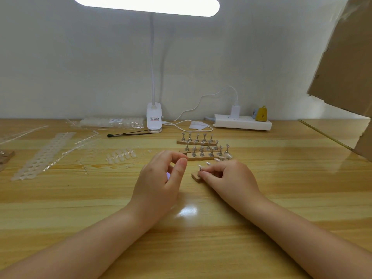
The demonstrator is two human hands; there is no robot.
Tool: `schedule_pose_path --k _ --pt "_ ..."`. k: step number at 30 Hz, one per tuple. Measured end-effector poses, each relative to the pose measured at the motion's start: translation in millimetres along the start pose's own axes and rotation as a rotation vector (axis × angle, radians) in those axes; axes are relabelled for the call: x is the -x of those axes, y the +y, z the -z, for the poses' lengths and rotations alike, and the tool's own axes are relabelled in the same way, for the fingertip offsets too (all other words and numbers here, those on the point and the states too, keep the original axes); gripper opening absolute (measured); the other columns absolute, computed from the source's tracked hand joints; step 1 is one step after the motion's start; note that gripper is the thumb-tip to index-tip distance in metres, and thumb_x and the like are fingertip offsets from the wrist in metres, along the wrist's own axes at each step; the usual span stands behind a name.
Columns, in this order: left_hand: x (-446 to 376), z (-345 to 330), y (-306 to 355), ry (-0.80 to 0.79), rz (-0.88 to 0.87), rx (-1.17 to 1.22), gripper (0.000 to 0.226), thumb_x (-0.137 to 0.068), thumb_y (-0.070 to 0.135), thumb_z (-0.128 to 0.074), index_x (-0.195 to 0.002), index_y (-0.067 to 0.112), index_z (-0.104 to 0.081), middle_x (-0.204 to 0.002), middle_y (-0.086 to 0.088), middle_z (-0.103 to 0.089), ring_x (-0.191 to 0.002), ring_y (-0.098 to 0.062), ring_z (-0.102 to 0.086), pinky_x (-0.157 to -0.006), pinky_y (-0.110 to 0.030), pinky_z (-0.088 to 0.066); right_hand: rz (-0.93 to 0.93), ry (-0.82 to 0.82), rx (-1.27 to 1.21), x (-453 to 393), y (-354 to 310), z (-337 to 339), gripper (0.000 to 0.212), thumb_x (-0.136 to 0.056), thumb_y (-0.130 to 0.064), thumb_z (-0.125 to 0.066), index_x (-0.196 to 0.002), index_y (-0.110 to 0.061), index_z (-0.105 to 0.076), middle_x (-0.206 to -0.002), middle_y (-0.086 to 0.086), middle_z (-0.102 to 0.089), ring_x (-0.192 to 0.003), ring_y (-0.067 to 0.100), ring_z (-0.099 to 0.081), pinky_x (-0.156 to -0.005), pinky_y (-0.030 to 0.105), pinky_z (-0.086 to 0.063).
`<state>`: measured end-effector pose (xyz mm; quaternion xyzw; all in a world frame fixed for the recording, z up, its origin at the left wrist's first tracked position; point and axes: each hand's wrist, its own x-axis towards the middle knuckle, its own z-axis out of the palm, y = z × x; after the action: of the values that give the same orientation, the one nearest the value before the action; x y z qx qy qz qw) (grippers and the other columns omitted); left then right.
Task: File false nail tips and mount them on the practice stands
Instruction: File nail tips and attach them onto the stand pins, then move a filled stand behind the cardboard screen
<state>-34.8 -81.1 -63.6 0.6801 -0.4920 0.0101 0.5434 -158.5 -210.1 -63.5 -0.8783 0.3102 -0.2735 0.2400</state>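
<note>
A small wooden practice stand (196,177) lies on the table just in front of me, with metal pegs rising from it. My right hand (229,176) pinches the leftmost peg (200,168), which carries a pale nail tip, and covers most of that stand. My left hand (159,178) hovers beside it with curled fingers, thumb close to the index finger. A small lilac object (168,175) shows inside its palm; what it is I cannot tell. Three more wooden stands (198,142) with upright metal pegs sit just behind my hands. Loose clear nail tips (120,155) lie to the left.
Emptied plastic tip strips (44,154) and a bag of tips (112,123) lie at the left. A clip lamp (154,120), a black-tipped stick (128,134), a white cable and a power strip (242,122) line the back wall. Cardboard (344,57) overhangs the right side.
</note>
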Motion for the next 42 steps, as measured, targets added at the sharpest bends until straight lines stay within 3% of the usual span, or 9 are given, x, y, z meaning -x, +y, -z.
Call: schedule_pose_path --k 2,8,13,20,25,28,31,37,42 --pt "-0.7 0.1 -0.7 -0.004 0.005 -0.011 0.019 -0.097 0.038 -0.047 -0.097 0.028 -0.063 -0.097 0.017 -0.062 -0.092 0.002 -0.055 -0.079 -0.031 -0.050 -0.006 -0.012 0.055 0.8 -0.5 0.5 0.016 -0.086 -0.048 -0.064 -0.091 -0.037 -0.075 -0.081 -0.020 -0.070 -0.082 0.001 -0.061 -0.072 0.029 -0.051" --pt "-1.1 3.7 -0.7 -0.019 0.037 -0.014 0.024 -0.088 0.050 -0.040 -0.093 0.036 -0.059 -0.098 0.017 -0.063 -0.091 0.002 -0.056 -0.073 -0.009 -0.042 0.045 0.088 0.120 -2.1 0.3 25.3 0.028 -0.082 -0.040 -0.058 -0.059 -0.025 -0.061 -0.049 -0.013 -0.053 -0.047 0.003 -0.047 -0.045 0.024 -0.035" --pt "-2.0 2.9 -2.4 -0.019 0.042 -0.008 0.026 -0.092 0.055 -0.038 -0.093 0.038 -0.058 -0.098 0.018 -0.062 -0.091 0.003 -0.056 -0.074 -0.014 -0.043 -0.176 0.040 0.399 -23.7 28.0 65.2 0.017 -0.080 -0.047 -0.055 -0.080 -0.033 -0.064 -0.070 -0.010 -0.062 -0.067 0.011 -0.057 -0.053 0.025 -0.039" --pt "-1.8 3.1 -3.6 -0.031 0.052 -0.010 0.029 -0.083 0.057 -0.035 -0.093 0.040 -0.057 -0.098 0.020 -0.061 -0.090 0.003 -0.056 -0.078 -0.029 -0.050 -0.248 -0.350 0.118 -32.1 48.6 65.4 0.029 -0.092 -0.034 -0.055 -0.110 -0.055 -0.057 -0.082 -0.011 -0.053 -0.057 0.010 -0.052 -0.054 0.025 -0.040" --pt "-1.7 2.4 -6.5 -0.038 0.079 -0.013 0.014 -0.091 0.049 -0.043 -0.093 0.042 -0.055 -0.098 0.020 -0.058 -0.086 0.002 -0.055 -0.077 -0.042 -0.054 -0.120 -0.300 0.020 -34.0 56.0 73.2 0.009 -0.072 -0.046 -0.076 -0.080 -0.043 -0.072 -0.069 -0.010 -0.055 -0.057 0.004 -0.047 -0.058 0.024 -0.038" --pt "-1.6 2.1 -6.0 -0.042 0.090 -0.017 0.009 -0.095 0.042 -0.046 -0.093 0.042 -0.055 -0.097 0.019 -0.058 -0.084 0.000 -0.056 -0.076 -0.043 -0.054 -0.089 -0.332 -0.011 -32.4 60.1 73.8 0.025 -0.069 -0.044 -0.081 -0.092 -0.040 -0.071 -0.073 -0.010 -0.054 -0.060 0.000 -0.048 -0.062 0.021 -0.040" --pt "-1.4 2.1 -2.1 -0.055 0.074 -0.063 0.008 -0.095 0.042 -0.045 -0.091 0.045 -0.051 -0.095 0.021 -0.056 -0.082 0.001 -0.056 -0.078 -0.038 -0.052 -0.071 -0.376 0.069 -30.6 58.8 69.5 0.028 -0.076 -0.045 -0.076 -0.103 -0.044 -0.066 -0.075 -0.011 -0.056 -0.064 0.001 -0.050 -0.062 0.019 -0.038" --pt "-5.7 1.6 8.9 -0.121 0.123 -0.075 0.006 -0.093 0.037 -0.048 -0.095 0.041 -0.052 -0.096 0.017 -0.056 -0.076 -0.003 -0.057 -0.071 -0.025 -0.046 0.055 -0.419 -0.063 -21.4 44.7 86.7 0.017 -0.070 -0.036 -0.083 -0.082 -0.027 -0.075 -0.051 -0.011 -0.055 -0.048 0.000 -0.044 -0.052 0.018 -0.036" --pt "-16.5 0.5 14.3 -0.110 0.192 -0.040 0.012 -0.095 0.026 -0.053 -0.094 0.037 -0.054 -0.077 0.011 -0.055 -0.064 -0.008 -0.055 -0.060 -0.021 -0.038 0.065 -0.182 -0.187 -22.9 44.0 121.2 0.019 -0.061 -0.036 -0.087 -0.075 -0.027 -0.076 -0.050 -0.009 -0.057 -0.046 0.003 -0.044 -0.047 0.014 -0.036"
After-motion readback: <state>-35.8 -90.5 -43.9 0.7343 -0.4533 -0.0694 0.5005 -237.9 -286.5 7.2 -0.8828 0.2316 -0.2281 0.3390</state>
